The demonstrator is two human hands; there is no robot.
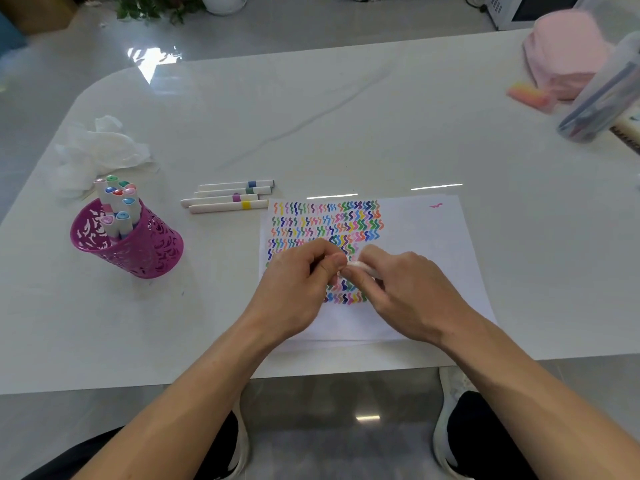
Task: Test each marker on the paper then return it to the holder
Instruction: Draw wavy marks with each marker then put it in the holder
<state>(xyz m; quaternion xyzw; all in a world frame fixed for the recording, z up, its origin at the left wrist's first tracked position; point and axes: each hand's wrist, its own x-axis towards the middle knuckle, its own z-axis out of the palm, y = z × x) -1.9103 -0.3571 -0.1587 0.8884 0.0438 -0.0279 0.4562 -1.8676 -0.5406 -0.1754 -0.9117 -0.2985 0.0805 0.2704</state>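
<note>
Over the white squiggle-covered paper sheet [433, 254], your left hand [294, 285] and right hand [412, 292] both pinch the white plastic marker [360, 266], its length running hand to hand; the magenta perforated holder [145, 251] stands left of the paper, nearer your left

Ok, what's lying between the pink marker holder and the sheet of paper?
Four white markers lie side by side on the table between the holder and the paper, slightly toward the far side, seen in the head view.

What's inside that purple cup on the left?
Markers stand bunched inside the holder, coloured caps up. Its cut-out wall hides their lower barrels and the bottom.
</note>
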